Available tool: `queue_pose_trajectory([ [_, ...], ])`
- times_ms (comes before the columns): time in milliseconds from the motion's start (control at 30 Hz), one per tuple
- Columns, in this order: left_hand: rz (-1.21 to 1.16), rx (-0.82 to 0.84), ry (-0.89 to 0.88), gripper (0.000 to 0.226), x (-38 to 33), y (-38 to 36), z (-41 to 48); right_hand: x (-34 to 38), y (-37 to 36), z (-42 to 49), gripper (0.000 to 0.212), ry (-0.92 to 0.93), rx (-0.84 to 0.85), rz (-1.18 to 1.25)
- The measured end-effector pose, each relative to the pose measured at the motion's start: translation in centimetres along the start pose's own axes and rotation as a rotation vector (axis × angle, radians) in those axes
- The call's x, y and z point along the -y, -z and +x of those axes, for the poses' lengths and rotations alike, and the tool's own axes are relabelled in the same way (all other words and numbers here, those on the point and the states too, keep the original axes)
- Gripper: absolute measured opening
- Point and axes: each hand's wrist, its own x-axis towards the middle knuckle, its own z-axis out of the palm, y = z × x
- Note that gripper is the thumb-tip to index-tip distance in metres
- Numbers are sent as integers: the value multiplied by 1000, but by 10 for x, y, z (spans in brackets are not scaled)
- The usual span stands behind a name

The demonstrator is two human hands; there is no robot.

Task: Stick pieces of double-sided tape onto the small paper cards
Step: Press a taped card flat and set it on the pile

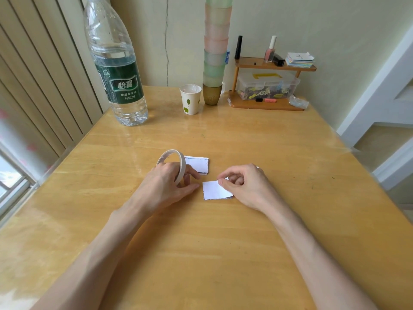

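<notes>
A thin roll of double-sided tape [172,158] stands on edge in the middle of the wooden table [223,242], and my left hand [166,183] grips its lower part. Just behind the roll lies a small stack of white paper cards [197,164]. A single white card [215,190] lies flat in front of that stack. My right hand [245,184] rests on the card's right edge, thumb and forefinger pinched together at its upper right corner. Whether a bit of tape sits between those fingertips is too small to tell.
At the back stand a large water bottle [116,68], a paper cup [190,99] and a tall stack of coloured cups [215,52]. A small wooden shelf [268,86] at the back right holds a plastic box, bottles and note paper. A window is at the left.
</notes>
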Motion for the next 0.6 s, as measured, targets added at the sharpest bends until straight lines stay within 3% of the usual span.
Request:
queue_pose_trajectory([
  [367, 24, 65, -35, 5, 0, -2, 0, 0, 3, -2, 6, -29, 39, 129],
  [500, 35, 90, -37, 18, 0, -1, 0, -2, 4, -2, 5, -59, 67, 217],
  [601, 23, 79, -32, 6, -1, -1, -1, -1, 5, -3, 6, -67, 71, 227],
])
